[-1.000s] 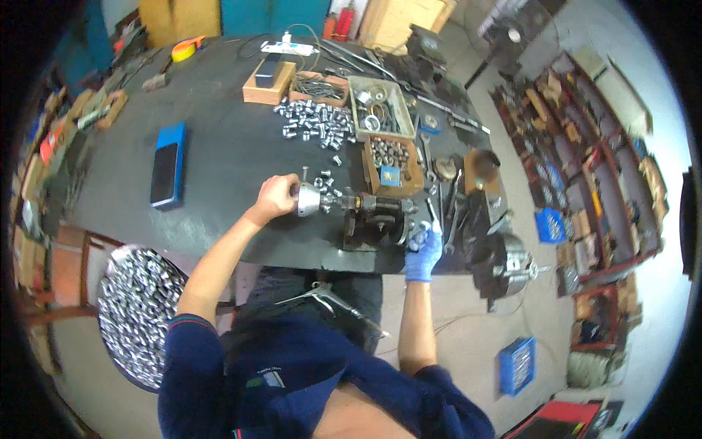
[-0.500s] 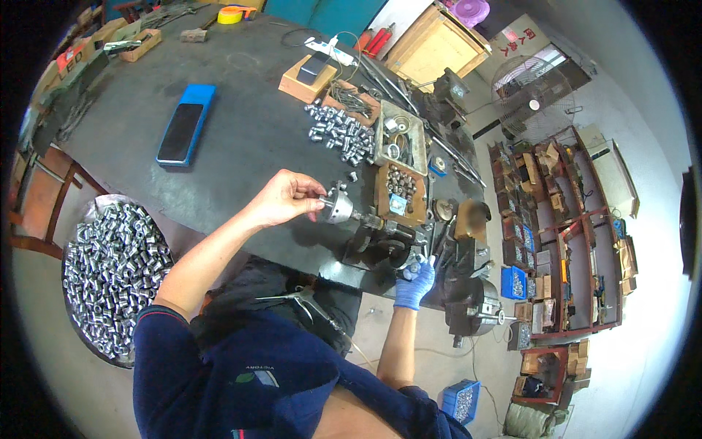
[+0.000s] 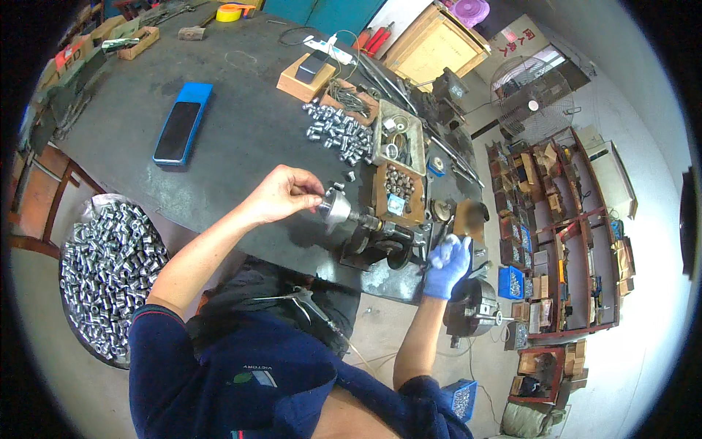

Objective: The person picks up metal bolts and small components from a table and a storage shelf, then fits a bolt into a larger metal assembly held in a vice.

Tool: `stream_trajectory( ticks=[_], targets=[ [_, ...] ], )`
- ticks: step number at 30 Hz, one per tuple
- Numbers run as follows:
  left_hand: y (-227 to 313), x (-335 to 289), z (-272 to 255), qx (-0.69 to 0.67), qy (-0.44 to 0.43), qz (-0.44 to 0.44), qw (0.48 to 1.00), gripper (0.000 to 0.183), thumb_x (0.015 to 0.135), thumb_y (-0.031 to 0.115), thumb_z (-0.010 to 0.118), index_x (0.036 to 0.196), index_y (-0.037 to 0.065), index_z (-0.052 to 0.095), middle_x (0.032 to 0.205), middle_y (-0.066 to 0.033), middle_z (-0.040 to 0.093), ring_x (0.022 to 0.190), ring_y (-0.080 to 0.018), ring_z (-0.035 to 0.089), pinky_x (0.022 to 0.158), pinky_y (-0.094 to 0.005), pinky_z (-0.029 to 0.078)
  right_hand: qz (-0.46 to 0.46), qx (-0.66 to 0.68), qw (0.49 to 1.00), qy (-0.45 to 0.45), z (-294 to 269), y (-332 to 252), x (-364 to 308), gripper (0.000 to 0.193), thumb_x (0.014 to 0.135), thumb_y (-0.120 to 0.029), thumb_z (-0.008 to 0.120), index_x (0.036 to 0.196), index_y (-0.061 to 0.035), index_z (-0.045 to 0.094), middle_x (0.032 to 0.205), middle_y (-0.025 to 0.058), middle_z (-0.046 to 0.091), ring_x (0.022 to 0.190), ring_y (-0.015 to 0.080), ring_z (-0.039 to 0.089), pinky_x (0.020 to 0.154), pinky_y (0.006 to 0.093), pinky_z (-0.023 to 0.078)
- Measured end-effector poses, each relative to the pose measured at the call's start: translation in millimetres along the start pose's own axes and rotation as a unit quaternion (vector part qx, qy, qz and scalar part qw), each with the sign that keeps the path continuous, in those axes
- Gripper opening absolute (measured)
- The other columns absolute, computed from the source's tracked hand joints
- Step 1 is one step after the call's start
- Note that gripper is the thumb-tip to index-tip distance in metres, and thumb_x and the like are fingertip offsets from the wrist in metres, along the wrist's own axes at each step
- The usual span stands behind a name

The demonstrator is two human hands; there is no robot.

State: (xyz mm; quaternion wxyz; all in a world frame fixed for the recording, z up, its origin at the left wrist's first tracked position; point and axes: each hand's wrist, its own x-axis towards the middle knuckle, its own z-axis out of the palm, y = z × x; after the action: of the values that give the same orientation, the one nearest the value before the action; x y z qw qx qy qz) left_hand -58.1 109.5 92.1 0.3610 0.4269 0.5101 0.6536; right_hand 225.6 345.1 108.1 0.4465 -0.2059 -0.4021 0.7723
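My left hand (image 3: 289,196) is bare and closed in a pinch at the face of a round metal chuck (image 3: 336,207). Between thumb and fingers is a small metal piece, mostly hidden. The chuck sits on the left end of a dark bench-mounted spindle fixture (image 3: 384,241) at the table's front edge. My right hand (image 3: 447,267), in a blue-white glove, is raised to the right of the fixture. Motion smears its fingers, so any grip is unclear. Loose metal sleeves (image 3: 340,133) lie in a pile beyond the chuck.
A large round container of metal sleeves (image 3: 113,278) stands at left. A wooden box of parts (image 3: 400,192) and a grey tray (image 3: 399,139) sit behind the fixture. An air gun (image 3: 303,298) lies across my lap. A blue-cased phone (image 3: 180,128) rests on the table.
My right hand has moved to the right and slightly up, away from the fixture's front. My left hand stays at the chuck, which appears turned.
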Motion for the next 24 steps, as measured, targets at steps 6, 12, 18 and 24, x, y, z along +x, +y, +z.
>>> stream_trajectory(
  ticks=[6, 12, 18, 24],
  targets=[
    [4, 1, 8, 0.02, 0.001, -0.005, 1.0, 0.014, 0.077, -0.002, 0.063, 0.09, -0.006, 0.06, 0.078, -0.0085, 0.062, 0.07, -0.0121, 0.06, 0.066, -0.0251, 0.05, 0.051, 0.13, 0.99, -0.015, -30, 29, 82, 0.04, 0.089, -0.042, 0.048, 0.076, -0.0042, 0.056, 0.048, 0.0001, 0.043, 0.037, 0.0076, 0.035, 0.03, 0.0207, 0.026],
    [12, -3, 13, 0.133, 0.009, 0.032, 0.991, 0.02, 0.073, 0.0, 0.065, 0.093, -0.003, 0.061, 0.086, -0.0079, 0.064, 0.082, -0.0135, 0.06, 0.079, -0.0292, 0.048, 0.026, -0.032, 0.991, 0.126, -58, 94, 75, 0.026, 0.088, -0.034, 0.053, 0.075, -0.0114, 0.054, 0.059, -0.0034, 0.051, 0.042, 0.0052, 0.041, 0.034, 0.0198, 0.031],
    [8, -4, 11, 0.139, 0.012, 0.034, 0.99, 0.02, 0.073, -0.001, 0.065, 0.092, -0.003, 0.061, 0.084, -0.0082, 0.064, 0.079, -0.0134, 0.061, 0.077, -0.0288, 0.048, 0.099, 0.026, 0.989, 0.108, -72, 90, 15, 0.022, 0.088, -0.031, 0.054, 0.079, -0.0111, 0.054, 0.064, -0.0029, 0.055, 0.046, 0.0043, 0.044, 0.032, 0.0185, 0.028],
    [2, 3, 12, 0.046, -0.005, 0.009, 0.999, 0.018, 0.073, -0.002, 0.065, 0.089, -0.007, 0.06, 0.079, -0.0095, 0.062, 0.068, -0.0139, 0.061, 0.068, -0.027, 0.05, 0.078, -0.043, 0.988, 0.129, -95, 98, 43, 0.023, 0.085, -0.03, 0.057, 0.088, -0.0074, 0.058, 0.071, 0.0009, 0.06, 0.052, 0.0095, 0.05, 0.04, 0.0213, 0.034]
  ],
)
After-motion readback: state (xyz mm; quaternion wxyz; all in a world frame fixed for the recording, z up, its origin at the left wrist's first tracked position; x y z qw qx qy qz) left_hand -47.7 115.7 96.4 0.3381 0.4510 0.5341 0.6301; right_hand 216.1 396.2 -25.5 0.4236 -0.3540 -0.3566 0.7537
